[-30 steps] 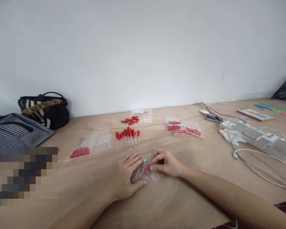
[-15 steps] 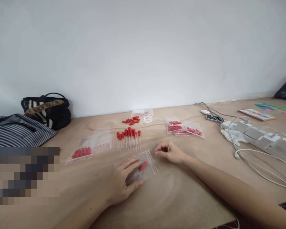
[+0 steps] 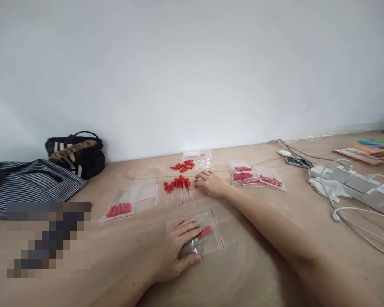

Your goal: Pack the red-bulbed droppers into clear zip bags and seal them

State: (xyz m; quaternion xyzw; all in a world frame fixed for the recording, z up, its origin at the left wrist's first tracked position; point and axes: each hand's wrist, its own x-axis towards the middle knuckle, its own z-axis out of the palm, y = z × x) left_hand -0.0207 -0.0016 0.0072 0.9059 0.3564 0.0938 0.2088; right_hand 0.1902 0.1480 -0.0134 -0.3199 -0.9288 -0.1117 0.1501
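Note:
My left hand (image 3: pixel 176 249) lies flat with fingers spread on a clear zip bag (image 3: pixel 211 236) that has a red-capped dropper inside. My right hand (image 3: pixel 211 183) is stretched forward, its fingers curled at the right end of a row of red-capped droppers (image 3: pixel 178 189) lying on the wooden table (image 3: pixel 259 264); it pinches the rightmost dropper. Loose red caps (image 3: pixel 183 165) lie behind the row, beside a stack of empty clear bags (image 3: pixel 200 157).
Filled bags of red pieces sit at the left (image 3: pixel 117 209) and right (image 3: pixel 256 175). Striped bags (image 3: pixel 35 183) and a dark bag (image 3: pixel 78 155) stand far left. A power strip with adapters and cables (image 3: pixel 355 185), a phone (image 3: pixel 296 161) and booklets (image 3: pixel 360 154) lie right.
My right hand left the zip bag and reached forward to the right end of the dropper row. My left hand stayed flat on the bag. The camera shifted slightly.

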